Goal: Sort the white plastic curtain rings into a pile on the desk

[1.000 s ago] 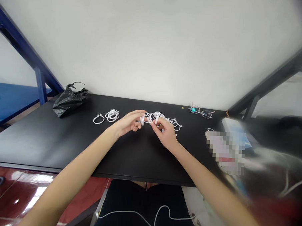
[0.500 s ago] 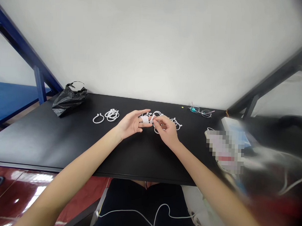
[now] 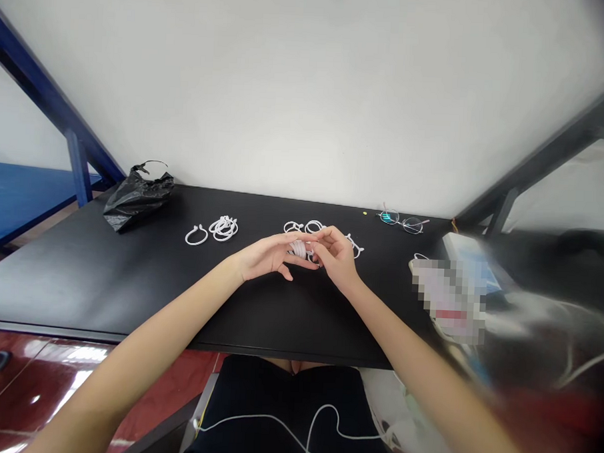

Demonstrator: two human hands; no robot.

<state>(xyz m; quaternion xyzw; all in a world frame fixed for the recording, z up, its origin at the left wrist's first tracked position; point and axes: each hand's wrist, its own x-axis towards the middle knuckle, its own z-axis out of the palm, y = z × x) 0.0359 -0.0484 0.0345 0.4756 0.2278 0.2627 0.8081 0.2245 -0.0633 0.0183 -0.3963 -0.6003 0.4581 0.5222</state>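
White plastic rings [image 3: 298,248] are clasped in my right hand [image 3: 337,257]; I cannot tell if my left hand [image 3: 265,258] grips them. A black plastic bag [image 3: 138,199] hides its contents.

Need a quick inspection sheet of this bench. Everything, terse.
Surface: long matte black tabletop against the wall.
Job's things: bundle of white plastic rings between the hands; loose white plastic rings left and ahead.
Clutter: crumpled black plastic bag; wire-rimmed eyeglasses; pixelated object, unidentifiable.
Grippers: left hand, fingers across the bundle; right hand, fingers curled on it.
Cables: thin white cable across the lap.
Surroundings: blue steel frame, white wall, glossy red floor.
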